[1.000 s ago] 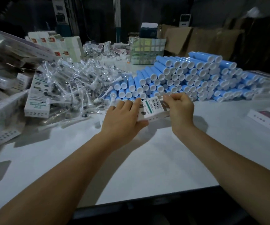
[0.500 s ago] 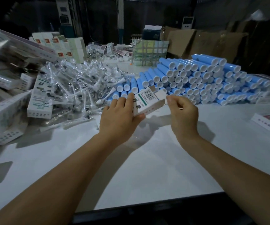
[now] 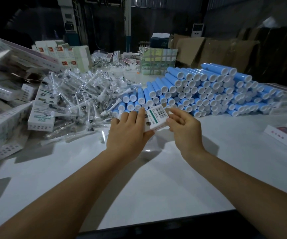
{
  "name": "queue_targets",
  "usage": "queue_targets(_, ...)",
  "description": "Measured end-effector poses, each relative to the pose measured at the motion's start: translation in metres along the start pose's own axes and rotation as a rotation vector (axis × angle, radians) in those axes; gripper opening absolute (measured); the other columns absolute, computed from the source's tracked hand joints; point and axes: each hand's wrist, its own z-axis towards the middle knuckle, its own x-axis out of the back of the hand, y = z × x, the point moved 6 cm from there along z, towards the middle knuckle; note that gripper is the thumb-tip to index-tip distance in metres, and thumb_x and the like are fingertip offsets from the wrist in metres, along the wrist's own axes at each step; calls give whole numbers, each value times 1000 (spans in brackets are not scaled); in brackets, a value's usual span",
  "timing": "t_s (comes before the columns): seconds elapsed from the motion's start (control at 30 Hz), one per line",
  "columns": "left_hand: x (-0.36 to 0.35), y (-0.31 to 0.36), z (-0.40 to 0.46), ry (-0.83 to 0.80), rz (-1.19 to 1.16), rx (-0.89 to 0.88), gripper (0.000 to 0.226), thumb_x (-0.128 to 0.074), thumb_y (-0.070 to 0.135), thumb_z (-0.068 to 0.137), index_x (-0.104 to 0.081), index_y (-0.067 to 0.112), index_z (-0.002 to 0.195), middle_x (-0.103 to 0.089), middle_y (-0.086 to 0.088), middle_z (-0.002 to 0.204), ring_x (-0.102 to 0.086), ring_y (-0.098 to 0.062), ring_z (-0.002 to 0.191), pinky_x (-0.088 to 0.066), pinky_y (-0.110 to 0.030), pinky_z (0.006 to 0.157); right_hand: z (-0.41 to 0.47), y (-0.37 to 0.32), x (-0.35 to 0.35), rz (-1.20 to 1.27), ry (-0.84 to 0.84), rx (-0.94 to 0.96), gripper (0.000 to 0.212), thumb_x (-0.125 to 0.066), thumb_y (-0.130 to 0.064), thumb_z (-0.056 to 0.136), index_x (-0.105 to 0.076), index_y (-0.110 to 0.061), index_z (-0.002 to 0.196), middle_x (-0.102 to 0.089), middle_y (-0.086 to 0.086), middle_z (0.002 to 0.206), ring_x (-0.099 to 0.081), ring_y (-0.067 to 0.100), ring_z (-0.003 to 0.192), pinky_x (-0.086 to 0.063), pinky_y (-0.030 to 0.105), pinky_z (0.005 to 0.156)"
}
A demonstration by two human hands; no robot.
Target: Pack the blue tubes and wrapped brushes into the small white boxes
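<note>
Now small white box (image 3: 157,118) tilted up-right.

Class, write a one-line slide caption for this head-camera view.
Both hands, left hand and right hand, hold a small white box before stacked blue tubes.

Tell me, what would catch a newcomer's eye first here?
Probably the big stack of blue cylindrical tubes with white caps at the table's far right, then the glittering heap of clear-wrapped white brushes to its left. In front, the left hand and right hand hold a small white barcoded cardboard box.
</note>
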Motion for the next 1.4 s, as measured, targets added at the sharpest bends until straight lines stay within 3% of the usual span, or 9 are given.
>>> queue_targets(0.27,-2,9,-4,-46,59,-112,76,-44,58,88,-31,11,146,-52,-6,129,-47,-28,111,-37,-39,85,-1,5,-6,-139,-75,-54,53,-53,-13,95,-38,-25,145,-67,-17,81,-69,7,81,-58,27,73)
queue_targets(0.47,-2,12,-3,-48,73,-115,77,-42,59,90,-26,12,148,-49,-5,132,-45,-26,114,-36,-39,87,1,6,-2,-121,-12,-46,19,-58,-13,92,-57,-32,90,-68,-9,86,-69,10,81,-59,31,72)
queue_targets(0.83,-3,16,-4,-40,134,-118,76,-31,59,93,-14,12,149,-41,-4,137,-40,-24,117,-34,-38,90,-2,7,-4,-71,42,-28,25,-56,-12,94,-61,-33,81,-65,5,104,-65,12,90,-50,11,61)
queue_targets(0.97,-5,15,-2,-55,118,-106,76,-30,60,93,-13,13,150,-41,-3,137,-40,-24,119,-34,-37,92,1,8,-3,-39,17,-64,24,-57,-12,94,-64,-33,85,-66,5,105,-65,11,89,-52,14,66)
queue_targets(1.03,-5,13,-2,-57,87,-92,76,-29,61,91,-17,13,149,-43,-3,136,-41,-24,119,-35,-37,92,1,6,-2,-67,14,-63,17,-58,-13,93,-69,-23,100,-63,4,109,-64,12,94,-53,19,73)
queue_targets(1.13,-1,7,0,-45,44,-47,80,-21,63,87,-19,13,150,-45,-3,135,-41,-25,120,-35,-37,91,6,-3,9,-201,124,38,37,-65,-19,88,-59,-20,125,-49,-2,117,-52,15,110,-49,25,85)
queue_targets(1.2,0,4,1,-42,14,-22,83,-18,64,85,-18,13,150,-44,-4,138,-40,-25,122,-35,-37,92,10,3,14,8,159,-104,56,-70,-20,85,-45,-24,135,-49,-3,119,-56,8,104,-48,18,79)
queue_targets(1.3,0,5,1,-48,9,-25,84,-17,64,84,-18,13,150,-44,-4,137,-41,-26,121,-35,-37,91,2,17,-12,666,-63,-547,41,-69,-22,80,-57,-12,118,-69,12,107,-69,20,89,-55,34,81)
queue_targets(1.4,-1,9,0,-57,15,-50,83,-16,63,84,-20,12,150,-46,-4,134,-42,-25,119,-36,-37,90,-1,14,-24,833,-228,-574,36,-66,-22,70,-65,-11,104,-73,14,94,-71,25,83,-59,37,72)
